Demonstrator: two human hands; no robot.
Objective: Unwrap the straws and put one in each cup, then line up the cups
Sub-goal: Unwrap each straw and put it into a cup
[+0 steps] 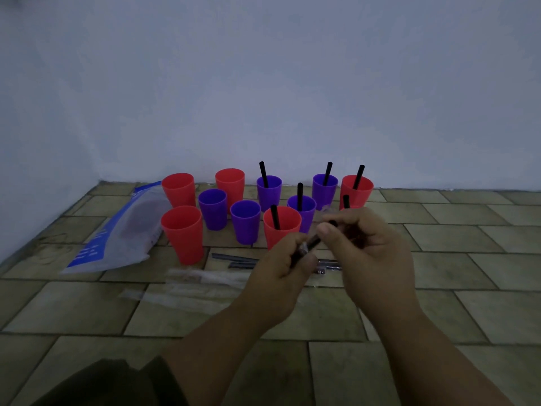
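Several red and purple cups stand on the tiled floor by the wall. Black straws stick out of several on the right, such as the near red cup point(281, 227) and a purple cup point(302, 209). The left cups, such as the near left red cup point(183, 232) and a purple cup point(245, 221), hold no straw. My left hand point(281, 268) and my right hand point(369, 244) both pinch one wrapped black straw point(311, 243) in front of the cups. More wrapped straws point(234, 260) lie on the floor, partly hidden behind my hands.
A blue and white plastic bag point(123, 232) lies at the left of the cups. Clear empty wrappers point(193, 284) are scattered on the tiles in front. The wall runs close behind the cups. My dark-clothed knee point(96, 382) shows at the bottom left.
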